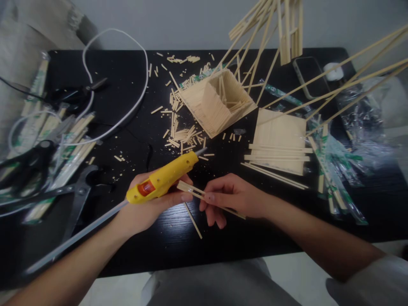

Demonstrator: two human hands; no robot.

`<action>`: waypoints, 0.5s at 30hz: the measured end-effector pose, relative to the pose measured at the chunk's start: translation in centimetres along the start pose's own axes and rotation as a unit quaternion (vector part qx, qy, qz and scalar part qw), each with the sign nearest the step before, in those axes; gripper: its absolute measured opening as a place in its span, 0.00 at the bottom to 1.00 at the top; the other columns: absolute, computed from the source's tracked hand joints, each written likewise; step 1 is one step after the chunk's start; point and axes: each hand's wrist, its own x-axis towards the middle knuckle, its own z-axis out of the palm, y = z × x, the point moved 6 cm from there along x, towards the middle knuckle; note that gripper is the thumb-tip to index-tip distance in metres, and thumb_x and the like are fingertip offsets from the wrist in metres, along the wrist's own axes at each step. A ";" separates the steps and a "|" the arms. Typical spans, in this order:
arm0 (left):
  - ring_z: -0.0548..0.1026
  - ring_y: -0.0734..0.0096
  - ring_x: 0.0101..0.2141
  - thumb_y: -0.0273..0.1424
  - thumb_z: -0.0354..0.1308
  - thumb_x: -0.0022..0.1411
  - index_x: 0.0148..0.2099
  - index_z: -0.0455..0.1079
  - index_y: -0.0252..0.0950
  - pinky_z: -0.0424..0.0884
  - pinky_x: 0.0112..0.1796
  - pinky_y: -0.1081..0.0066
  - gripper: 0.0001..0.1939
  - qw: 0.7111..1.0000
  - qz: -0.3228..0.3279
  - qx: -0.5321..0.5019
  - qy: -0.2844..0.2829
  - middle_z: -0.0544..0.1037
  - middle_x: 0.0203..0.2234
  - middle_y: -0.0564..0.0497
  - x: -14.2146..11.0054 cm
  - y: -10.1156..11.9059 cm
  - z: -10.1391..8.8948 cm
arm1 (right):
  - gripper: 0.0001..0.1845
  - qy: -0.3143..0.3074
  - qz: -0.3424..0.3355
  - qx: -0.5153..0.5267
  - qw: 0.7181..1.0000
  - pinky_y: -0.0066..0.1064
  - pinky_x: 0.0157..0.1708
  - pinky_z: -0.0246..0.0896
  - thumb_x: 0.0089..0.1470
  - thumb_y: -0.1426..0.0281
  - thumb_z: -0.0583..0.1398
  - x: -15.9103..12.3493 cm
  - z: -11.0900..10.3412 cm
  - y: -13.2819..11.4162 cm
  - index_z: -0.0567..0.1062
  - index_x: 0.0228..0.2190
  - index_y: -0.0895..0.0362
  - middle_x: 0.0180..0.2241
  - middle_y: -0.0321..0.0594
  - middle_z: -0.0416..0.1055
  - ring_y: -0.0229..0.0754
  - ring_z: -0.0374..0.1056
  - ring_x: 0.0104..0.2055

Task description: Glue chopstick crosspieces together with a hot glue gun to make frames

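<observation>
Holding a yellow glue gun (pixel 165 176) in the left hand (pixel 140 212), fingers wrapped around it, nozzle pointing away and to the right. Pinching light wooden sticks (pixel 196 193) between thumb and fingers of the right hand (pixel 240 197), nearly closed, and touching their far ends with the left thumb. Slanting toward the near edge below the left thumb, a single stick (pixel 194 222); cannot tell if held or lying loose. To the left on the black counter (pixel 159 255), a dark metal cutting tool (pixel 82 189), then black-handled scissors (pixel 44 144) over wrapped chopsticks (pixel 76 157). To the right, a flat stick panel (pixel 280 125) with sticks laid across its nearer part, and green-and-clear wrappers (pixel 346 163) beside it. Farther off, near the middle, an open-topped stick box (pixel 216 108) on a flat base, with sticks inside and short cut pieces (pixel 185 135) scattered around its left side. Toward the back, a looped white cable (pixel 145 85) at left, a phone (pixel 311 78) and a small white case (pixel 333 71) at right.
</observation>
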 end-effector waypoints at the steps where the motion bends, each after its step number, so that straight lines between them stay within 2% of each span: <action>1: 0.84 0.69 0.32 0.37 0.79 0.53 0.39 0.84 0.41 0.82 0.36 0.76 0.13 1.000 0.002 -0.006 0.002 0.86 0.32 0.52 0.0 -0.1 -0.1 | 0.18 0.000 -0.001 0.000 1.000 0.22 0.25 0.67 0.68 0.57 0.67 0.0 0.0 0.0 0.80 0.36 0.61 0.28 0.37 0.81 0.32 0.74 0.24; 15: 0.85 0.62 0.36 0.39 0.78 0.55 0.39 0.83 0.40 0.85 0.41 0.68 0.13 1.000 0.022 0.011 -0.002 0.86 0.34 0.49 0.0 0.4 -0.6 | 0.18 0.001 -0.008 -0.011 1.000 0.23 0.25 0.67 0.68 0.57 0.67 0.1 0.0 -0.1 0.80 0.36 0.60 0.28 0.37 0.81 0.32 0.73 0.24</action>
